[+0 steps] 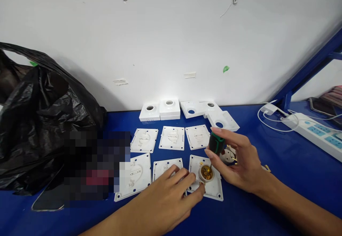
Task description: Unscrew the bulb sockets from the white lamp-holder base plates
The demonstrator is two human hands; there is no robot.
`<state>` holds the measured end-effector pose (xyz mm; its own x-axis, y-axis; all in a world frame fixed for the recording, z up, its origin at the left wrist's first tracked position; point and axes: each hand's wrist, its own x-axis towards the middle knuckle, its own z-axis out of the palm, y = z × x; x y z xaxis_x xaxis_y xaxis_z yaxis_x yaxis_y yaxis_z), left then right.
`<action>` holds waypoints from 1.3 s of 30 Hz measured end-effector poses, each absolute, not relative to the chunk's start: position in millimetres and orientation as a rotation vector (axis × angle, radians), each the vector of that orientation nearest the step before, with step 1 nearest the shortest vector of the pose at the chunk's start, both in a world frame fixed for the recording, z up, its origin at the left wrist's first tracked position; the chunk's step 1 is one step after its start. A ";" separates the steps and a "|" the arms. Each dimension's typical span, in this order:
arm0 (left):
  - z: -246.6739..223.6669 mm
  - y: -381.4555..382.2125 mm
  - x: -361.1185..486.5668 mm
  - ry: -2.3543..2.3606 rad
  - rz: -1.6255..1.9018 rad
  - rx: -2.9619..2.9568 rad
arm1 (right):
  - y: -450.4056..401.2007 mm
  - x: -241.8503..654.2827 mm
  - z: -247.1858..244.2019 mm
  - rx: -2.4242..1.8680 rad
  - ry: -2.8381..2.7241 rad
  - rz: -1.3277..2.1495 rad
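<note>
My right hand [240, 161] grips a short screwdriver [217, 142] with a black and green handle. Its shaft points down into a round lamp socket [206, 173] with a brass-coloured inside. That socket sits on a square white base plate [215, 189] at the front right. From the left, my left hand [175, 193] curls its fingers against the socket's side, holding it on the plate. Under the same hand lies another white plate [160, 165], partly covered. Behind my right fingers, several loose round socket parts [228, 156] show in part.
More white plates [172, 138] lie in rows, with white square covers [170, 109] behind them by the wall. A black plastic bag [50, 115] fills the left side, near a blurred patch. At right are a power strip [307, 122] and white cables [260, 116].
</note>
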<state>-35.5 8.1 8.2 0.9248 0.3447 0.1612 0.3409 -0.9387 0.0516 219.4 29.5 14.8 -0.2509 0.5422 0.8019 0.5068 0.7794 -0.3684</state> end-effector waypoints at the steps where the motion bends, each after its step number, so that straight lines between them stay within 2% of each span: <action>1: 9.0 8.5 -35.5 0.542 0.261 3.049 | 29.7 219.8 13.2 -0.811 -1.890 0.041; 13: 10.1 9.0 -35.9 0.530 0.344 3.004 | 32.6 223.9 -2.6 -0.834 -1.743 0.213; 26: 2.9 11.9 -35.8 0.462 0.350 3.077 | 41.1 219.2 6.3 -0.842 -1.756 0.184; 31: 1.3 -7.7 -22.7 0.429 0.636 3.306 | 40.7 218.8 12.4 -0.851 -1.755 0.151; 36: -14.8 -28.4 0.8 0.090 0.971 3.298 | 37.7 224.1 20.3 -0.764 -1.868 0.043; 37: -17.2 -28.6 4.1 0.089 1.000 3.224 | 37.7 225.3 21.0 -0.753 -1.876 0.034; 39: -20.2 -26.0 8.1 0.118 0.791 3.138 | 37.9 226.8 20.9 -0.739 -1.881 0.036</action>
<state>8.1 -26.0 -20.2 0.8781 0.0470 0.4761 0.0941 -0.9927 -0.0756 226.8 37.9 20.9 -0.2432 0.5044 0.8285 0.4719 0.8078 -0.3533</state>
